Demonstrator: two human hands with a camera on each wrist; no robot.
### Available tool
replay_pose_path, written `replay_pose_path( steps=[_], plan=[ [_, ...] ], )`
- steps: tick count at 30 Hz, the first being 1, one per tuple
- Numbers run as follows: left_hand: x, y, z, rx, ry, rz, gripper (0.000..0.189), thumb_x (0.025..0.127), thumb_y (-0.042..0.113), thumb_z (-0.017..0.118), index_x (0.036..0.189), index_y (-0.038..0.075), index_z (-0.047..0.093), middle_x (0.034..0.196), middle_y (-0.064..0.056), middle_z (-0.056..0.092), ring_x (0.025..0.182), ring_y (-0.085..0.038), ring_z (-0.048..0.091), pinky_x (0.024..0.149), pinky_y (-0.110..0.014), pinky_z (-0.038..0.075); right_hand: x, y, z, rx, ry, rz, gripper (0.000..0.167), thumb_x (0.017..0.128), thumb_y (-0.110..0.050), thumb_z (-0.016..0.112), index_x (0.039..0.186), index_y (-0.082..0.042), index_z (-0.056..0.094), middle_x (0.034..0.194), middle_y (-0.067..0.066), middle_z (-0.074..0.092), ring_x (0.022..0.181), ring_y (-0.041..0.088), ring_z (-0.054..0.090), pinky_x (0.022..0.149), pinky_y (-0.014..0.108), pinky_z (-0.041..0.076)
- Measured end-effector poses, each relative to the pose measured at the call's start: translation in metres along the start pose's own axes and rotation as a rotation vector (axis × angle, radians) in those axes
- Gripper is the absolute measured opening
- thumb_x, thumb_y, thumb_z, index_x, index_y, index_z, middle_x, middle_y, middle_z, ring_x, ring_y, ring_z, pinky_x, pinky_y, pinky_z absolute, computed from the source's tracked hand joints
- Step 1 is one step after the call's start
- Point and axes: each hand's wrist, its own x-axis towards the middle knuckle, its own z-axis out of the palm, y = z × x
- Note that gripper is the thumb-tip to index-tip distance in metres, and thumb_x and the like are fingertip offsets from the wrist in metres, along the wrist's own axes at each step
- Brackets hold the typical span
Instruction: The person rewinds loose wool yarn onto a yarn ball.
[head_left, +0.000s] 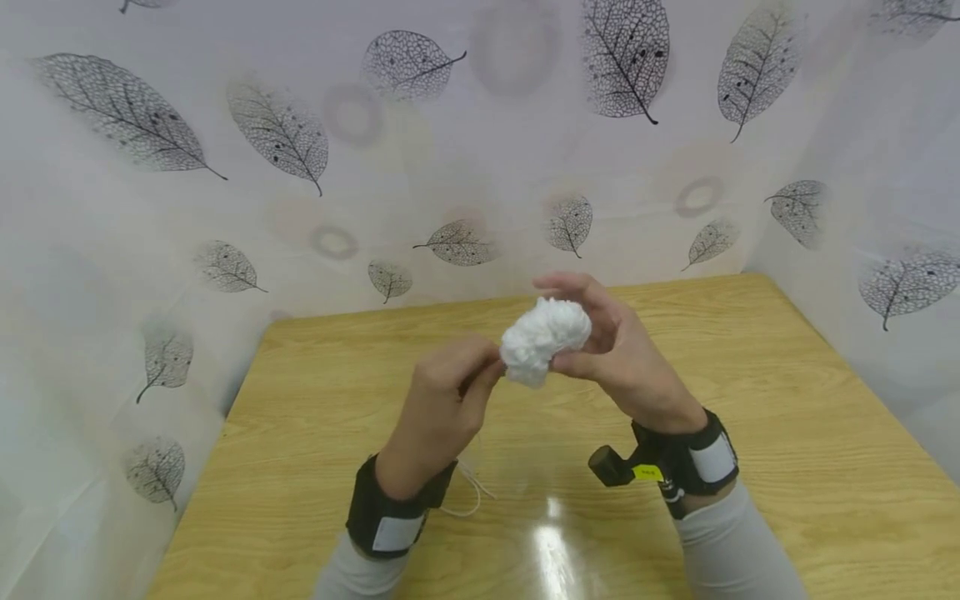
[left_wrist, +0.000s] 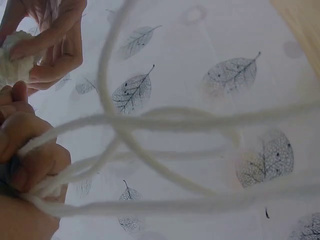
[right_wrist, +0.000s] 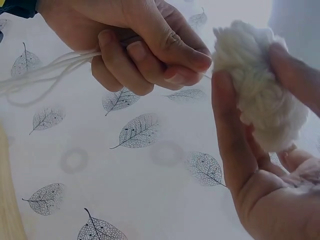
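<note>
My right hand [head_left: 626, 358] grips a small, bumpy bundle of white yarn [head_left: 546, 333] between thumb and fingers, above the wooden table. At the bundle's left side, my left hand [head_left: 450, 396] has its fingers curled, with thumb and forefinger pinched together right at the bundle. Loose white yarn strands [right_wrist: 55, 67] run out from the curled fingers of the left hand in the right wrist view. Large and near, the same strands [left_wrist: 165, 122] cross the left wrist view. Between the left fingertips and the bundle a short thin line shows; I cannot tell whether it is yarn or a tool.
Below the hands lies a wooden table [head_left: 787, 400], with a thin loop of yarn [head_left: 472, 500] seen beside the left wrist. White cloth [head_left: 487, 150] printed with dark leaves surrounds the table at the back and sides. Each wrist wears a black strap [head_left: 690, 454].
</note>
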Motion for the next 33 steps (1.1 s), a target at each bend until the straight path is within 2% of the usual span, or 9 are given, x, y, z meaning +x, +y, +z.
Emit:
replay_pose_path(
  steps=[3, 7, 11, 15, 18, 22, 25, 28, 33],
  plan=[
    [0.0, 0.003, 0.001, 0.018, -0.014, 0.007, 0.006, 0.094, -0.005, 0.068, 0.094, 0.001, 0.067, 0.076, -0.003, 0.059, 0.062, -0.009, 0.047, 0.056, -0.018, 0.042, 0.001, 0.002, 0.001, -0.019, 0.034, -0.034, 0.059, 0.09, 0.002, 0.076, 0.144, -0.013, 0.058, 0.124, 0.008, 0.06, 0.105, 0.019, 0.06, 0.087, 0.029, 0.056],
    [0.0, 0.006, 0.001, 0.018, -0.02, 0.029, 0.008, 0.094, -0.005, 0.069, 0.093, 0.002, 0.066, 0.073, -0.001, 0.055, 0.06, -0.007, 0.044, 0.053, -0.018, 0.038, 0.003, 0.003, 0.005, -0.088, 0.099, -0.083, 0.047, 0.089, 0.006, 0.075, 0.133, -0.012, 0.067, 0.128, 0.01, 0.063, 0.107, 0.021, 0.062, 0.09, 0.031, 0.056],
    [0.0, 0.008, 0.001, -0.001, -0.033, 0.051, 0.01, 0.093, -0.007, 0.069, 0.092, 0.002, 0.065, 0.073, -0.001, 0.055, 0.059, -0.006, 0.044, 0.052, -0.016, 0.039, 0.004, 0.005, 0.009, -0.192, 0.167, -0.122, 0.044, 0.086, 0.008, 0.077, 0.125, -0.012, 0.069, 0.129, 0.011, 0.061, 0.106, 0.023, 0.062, 0.088, 0.031, 0.056],
    [0.0, 0.01, 0.0, -0.012, -0.049, 0.057, 0.012, 0.093, -0.008, 0.068, 0.091, 0.003, 0.064, 0.072, -0.001, 0.053, 0.058, -0.006, 0.043, 0.052, -0.016, 0.038, 0.007, 0.01, 0.01, -0.314, 0.205, -0.166, 0.046, 0.082, 0.013, 0.079, 0.124, -0.001, 0.067, 0.124, 0.013, 0.06, 0.101, 0.025, 0.063, 0.084, 0.03, 0.058],
    [0.0, 0.011, -0.002, -0.019, -0.062, 0.045, 0.013, 0.093, -0.007, 0.069, 0.089, 0.004, 0.063, 0.07, 0.0, 0.051, 0.058, -0.005, 0.042, 0.051, -0.016, 0.036, 0.007, 0.013, 0.01, -0.431, 0.202, -0.156, 0.046, 0.079, 0.014, 0.081, 0.121, 0.002, 0.068, 0.114, 0.012, 0.06, 0.096, 0.023, 0.062, 0.079, 0.029, 0.059],
    [0.0, 0.012, -0.006, -0.034, -0.065, -0.002, 0.01, 0.093, -0.006, 0.069, 0.09, 0.002, 0.065, 0.07, 0.0, 0.053, 0.057, -0.004, 0.041, 0.049, -0.016, 0.035, 0.007, 0.014, 0.009, -0.581, 0.134, -0.052, 0.043, 0.08, 0.004, 0.085, 0.12, -0.004, 0.072, 0.109, 0.008, 0.06, 0.096, 0.023, 0.059, 0.075, 0.032, 0.061],
    [0.0, 0.01, -0.01, -0.043, -0.042, -0.034, 0.01, 0.093, -0.008, 0.07, 0.089, 0.0, 0.065, 0.07, -0.003, 0.057, 0.055, -0.004, 0.042, 0.047, -0.016, 0.036, 0.005, 0.012, 0.008, -0.625, 0.045, 0.053, 0.041, 0.081, -0.005, 0.087, 0.119, -0.008, 0.073, 0.11, 0.006, 0.063, 0.097, 0.025, 0.059, 0.074, 0.036, 0.062],
    [-0.001, 0.007, -0.013, -0.056, -0.012, -0.043, 0.011, 0.091, -0.009, 0.07, 0.087, -0.001, 0.064, 0.071, -0.005, 0.06, 0.053, -0.004, 0.045, 0.045, -0.015, 0.039, 0.005, 0.009, 0.008, -0.623, -0.065, 0.116, 0.037, 0.081, -0.009, 0.088, 0.115, -0.011, 0.074, 0.108, 0.004, 0.064, 0.095, 0.026, 0.059, 0.072, 0.037, 0.062],
    [0.0, 0.003, -0.015, -0.074, 0.021, -0.01, 0.012, 0.089, -0.01, 0.072, 0.085, -0.002, 0.064, 0.071, -0.007, 0.063, 0.052, -0.006, 0.049, 0.045, -0.015, 0.042, 0.003, 0.006, 0.004, -0.568, -0.244, 0.133, 0.035, 0.083, -0.012, 0.087, 0.114, -0.018, 0.071, 0.106, 0.0, 0.066, 0.095, 0.023, 0.059, 0.075, 0.036, 0.06]
  ],
)
